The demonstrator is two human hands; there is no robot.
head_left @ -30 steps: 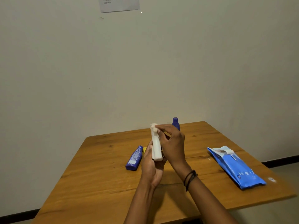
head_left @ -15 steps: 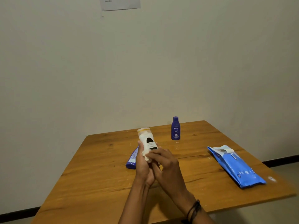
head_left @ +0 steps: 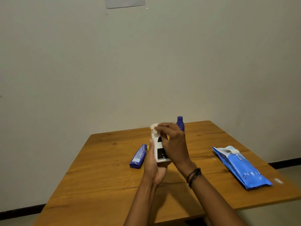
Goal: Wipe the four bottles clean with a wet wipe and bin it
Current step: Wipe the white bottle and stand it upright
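Observation:
My left hand (head_left: 154,165) holds a white bottle (head_left: 160,151) with a black label upright above the table. My right hand (head_left: 172,142) presses a crumpled white wet wipe (head_left: 154,128) against the bottle's top end. A dark blue bottle (head_left: 138,156) lies on its side just left of my hands, with a bit of yellow (head_left: 147,147) showing behind it. A small blue bottle (head_left: 180,123) stands upright at the far edge, partly hidden by my right hand.
A blue pack of wet wipes (head_left: 241,167) lies on the right side of the wooden table (head_left: 101,180), its flap lifted. A plain wall stands close behind the table, with a paper sheet (head_left: 124,2) pinned high up.
My right hand slid the wipe from the bottle's top down to its lower part, then back up to the top. The left hand kept its hold on the bottle.

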